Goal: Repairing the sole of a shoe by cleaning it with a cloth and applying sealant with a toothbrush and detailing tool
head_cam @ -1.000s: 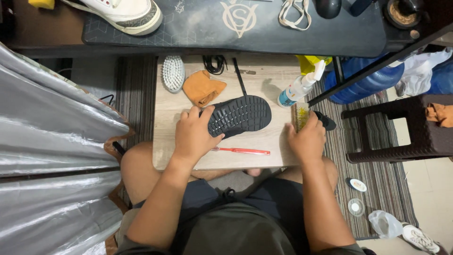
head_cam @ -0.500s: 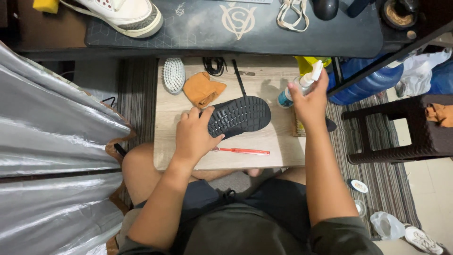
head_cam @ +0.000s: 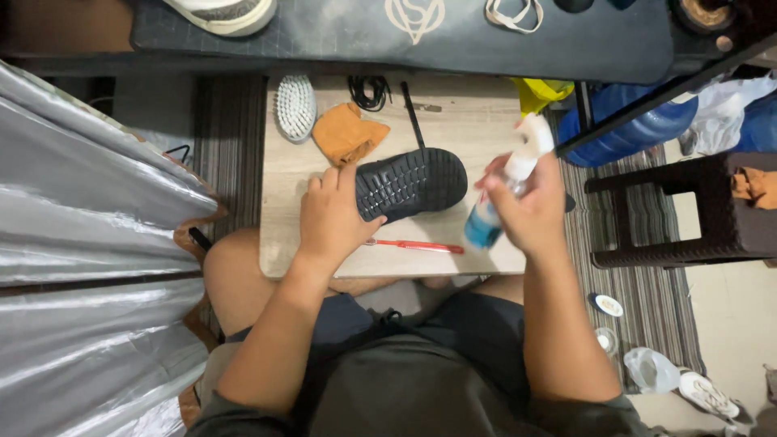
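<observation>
A black shoe (head_cam: pixel 413 183) lies sole-up on a small wooden board (head_cam: pixel 477 121) across my lap. My left hand (head_cam: pixel 333 212) grips the shoe at its left end and presses it to the board. My right hand (head_cam: pixel 530 206) holds a clear spray bottle (head_cam: pixel 506 190) with blue liquid and a white nozzle, lifted just right of the shoe, nozzle tilted up and away. A red toothbrush (head_cam: pixel 417 245) rests on the board below the shoe.
On the board sit a white bristle brush (head_cam: pixel 296 106), an orange cloth (head_cam: pixel 346 134), black laces (head_cam: pixel 369 91) and a thin black brush (head_cam: pixel 413 116). A dark mat (head_cam: pixel 340 36) with a white sneaker (head_cam: pixel 222 12) lies beyond. A dark stool (head_cam: pixel 688 214) and blue water jug (head_cam: pixel 639 129) stand right.
My right hand left the board's right edge, reached up to the spray bottle, picked it up and brought it down beside the shoe. My left hand stayed on the shoe.
</observation>
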